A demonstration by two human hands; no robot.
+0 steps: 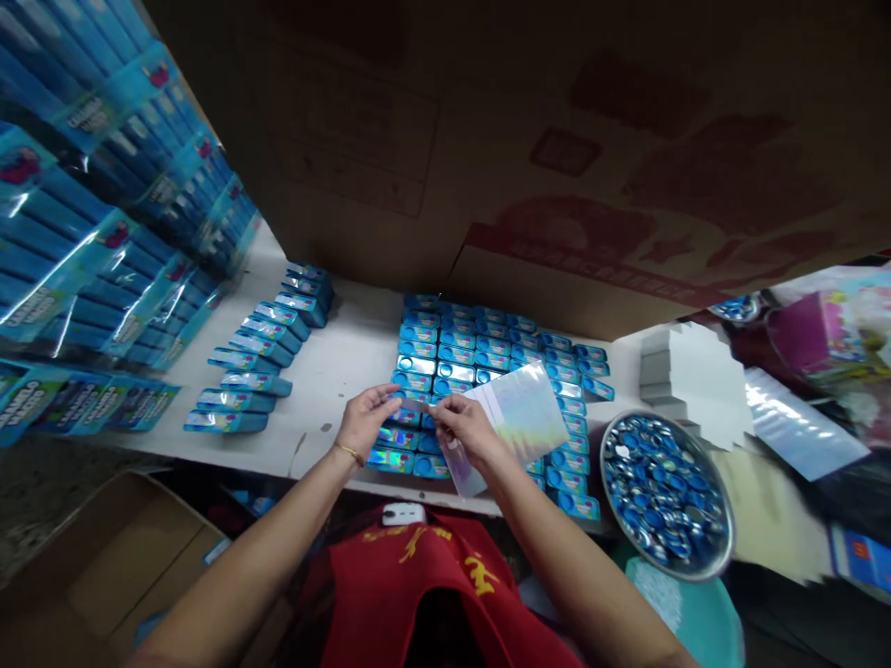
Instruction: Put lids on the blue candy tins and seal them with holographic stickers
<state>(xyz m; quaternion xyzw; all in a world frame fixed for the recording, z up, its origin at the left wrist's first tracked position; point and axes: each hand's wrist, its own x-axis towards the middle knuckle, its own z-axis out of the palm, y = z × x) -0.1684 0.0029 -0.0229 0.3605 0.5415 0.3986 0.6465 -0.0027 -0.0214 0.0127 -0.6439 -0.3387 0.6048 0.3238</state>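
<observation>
Rightward of both hands [362, 425] [465, 429], a metal bowl [725, 531] of blue-and-silver pieces [661, 492].

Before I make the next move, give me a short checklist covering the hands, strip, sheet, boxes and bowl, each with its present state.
1. Right hand grips the strip: ok, its end is pinched between the fingertips.
2. Left hand is closed on the strip: cannot tell; the fingertips are at its other end, but too small to judge.
3. Strip's underside: cannot tell, it is hidden.
4. Boxes all uncovered: not ok, the sheet lies over some on the right.
5. Bowl clear of both hands: ok, it stands well to their right.
</observation>
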